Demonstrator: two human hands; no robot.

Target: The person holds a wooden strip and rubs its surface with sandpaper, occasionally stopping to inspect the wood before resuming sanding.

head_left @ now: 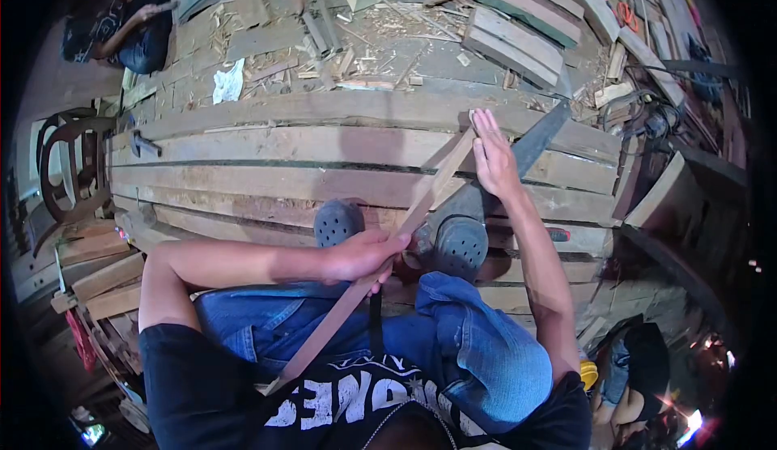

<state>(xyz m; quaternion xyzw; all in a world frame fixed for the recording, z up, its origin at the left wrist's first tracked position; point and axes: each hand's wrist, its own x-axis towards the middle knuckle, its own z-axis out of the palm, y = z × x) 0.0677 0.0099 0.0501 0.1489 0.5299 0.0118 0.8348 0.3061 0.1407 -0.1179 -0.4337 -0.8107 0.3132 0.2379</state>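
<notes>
A long, narrow wooden strip (340, 314) runs diagonally from my chest up and to the right over the planks. My left hand (366, 254) is wrapped round it near the middle, above my lap. At the far end of the strip, my right hand (494, 157) lies with its fingers stretched out, the palm side right at the wood. A grey saw blade (541, 139) rests on the planks just right of that hand. My shoes, a left one (338, 220) and a right one (461, 244), stand below the strip.
Wood shavings and offcuts (388, 25) litter the far floor, with stacked beams (518, 45) at the upper right. A hammer (146, 144) lies at the left near a carved chair back (69, 163). Another person (121, 25) sits at the upper left; someone else (635, 369) is at the lower right.
</notes>
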